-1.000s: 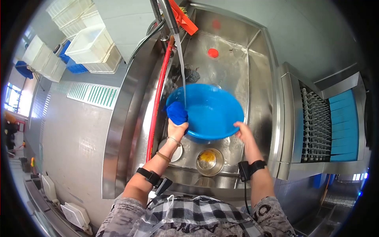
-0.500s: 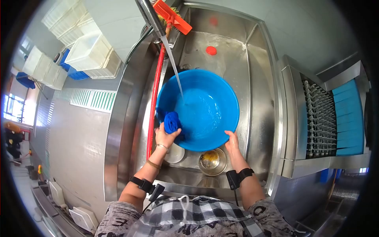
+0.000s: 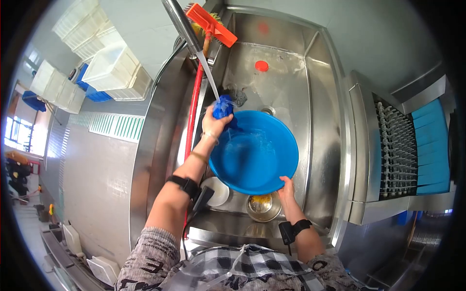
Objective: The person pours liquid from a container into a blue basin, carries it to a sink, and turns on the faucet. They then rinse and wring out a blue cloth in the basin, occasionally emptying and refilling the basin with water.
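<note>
My left hand (image 3: 212,126) is closed around a bunched blue cloth (image 3: 223,107) at the far left rim of the basin. Water from the metal faucet (image 3: 182,25) runs straight onto the cloth. The round blue basin (image 3: 292,145) sits in the stainless steel sink (image 3: 323,121) with some water in it. At its near right rim, my right hand (image 3: 287,188) grips the edge, thumb on top; the other fingers are partly hidden.
A red-handled brush (image 3: 194,106) with an orange head lies along the sink's left side. Near me are a metal bowl (image 3: 266,213) with yellow bits and a white bowl (image 3: 217,193). A red lid (image 3: 261,66) lies farther back. A rack conveyor (image 3: 395,150) stands at right.
My left hand has carried the blue cloth up and away, from inside the basin into the falling water. The basin has shifted toward me and slightly right, uncovering the drain; my right hand stays on its rim.
</note>
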`<state>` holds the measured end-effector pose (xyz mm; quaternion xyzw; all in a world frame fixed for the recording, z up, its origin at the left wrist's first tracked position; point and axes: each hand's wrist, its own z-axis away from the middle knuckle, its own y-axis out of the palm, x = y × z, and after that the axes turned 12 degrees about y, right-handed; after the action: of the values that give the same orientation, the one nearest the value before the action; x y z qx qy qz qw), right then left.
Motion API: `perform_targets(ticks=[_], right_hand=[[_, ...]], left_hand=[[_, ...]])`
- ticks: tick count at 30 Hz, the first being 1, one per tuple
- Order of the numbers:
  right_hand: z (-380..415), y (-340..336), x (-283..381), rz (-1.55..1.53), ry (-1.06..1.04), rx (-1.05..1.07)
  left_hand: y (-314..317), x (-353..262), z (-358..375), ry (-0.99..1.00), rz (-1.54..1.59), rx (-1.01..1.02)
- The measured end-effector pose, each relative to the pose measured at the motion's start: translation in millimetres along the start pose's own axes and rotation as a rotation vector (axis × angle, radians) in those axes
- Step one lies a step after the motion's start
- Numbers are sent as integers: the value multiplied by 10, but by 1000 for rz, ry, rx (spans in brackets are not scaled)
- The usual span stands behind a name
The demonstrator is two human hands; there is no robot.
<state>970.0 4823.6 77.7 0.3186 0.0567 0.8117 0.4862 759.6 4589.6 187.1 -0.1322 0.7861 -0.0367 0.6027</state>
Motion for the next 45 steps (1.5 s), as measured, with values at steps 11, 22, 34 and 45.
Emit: perform_targets(ticks=[11, 22, 34, 45], right_hand=[[-404, -226, -173, -6, 25, 81], [210, 1980, 355, 859, -169, 348], [571, 3337, -58, 772, -1108, 347], [60, 3176, -36, 950, -1023, 205]], left_hand=[[-122, -251, -176, 158, -242, 109], [-115, -436, -306, -73, -77, 42], [-152, -67, -283, -931, 2263, -9], [12, 317, -614, -403, 781, 172]])
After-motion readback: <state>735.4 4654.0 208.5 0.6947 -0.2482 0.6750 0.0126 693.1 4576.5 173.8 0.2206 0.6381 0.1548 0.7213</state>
